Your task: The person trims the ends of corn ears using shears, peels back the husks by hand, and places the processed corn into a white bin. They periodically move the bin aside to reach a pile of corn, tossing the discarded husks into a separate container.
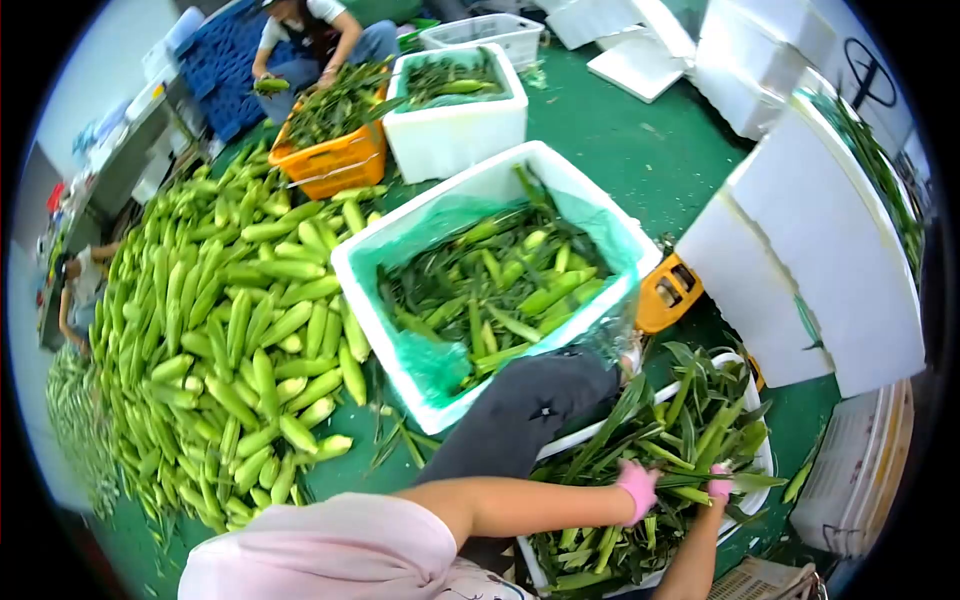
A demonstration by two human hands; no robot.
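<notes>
My left hand (638, 490), in a pink glove, is over the leafy crate (768, 440) at the lower right, its fingers apart above the leaves. My right hand (720, 484), also gloved in pink, is closed round the end of a leafy green corn ear (755, 482) at the crate's right side. Long green husk leaves (690, 410) fill this crate and partly hide what both hands touch. Beyond my knee stands a white foam box (400, 215) lined with green plastic, holding corn ears (550, 290) and leaves.
A big heap of corn (240, 340) covers the floor at left. An orange crate (335, 165) and another foam box (455, 125) stand behind, near a seated person (310, 35). Another person (80, 285) is at far left. White foam boxes (800, 230) rise at right beside a yellow object (668, 295).
</notes>
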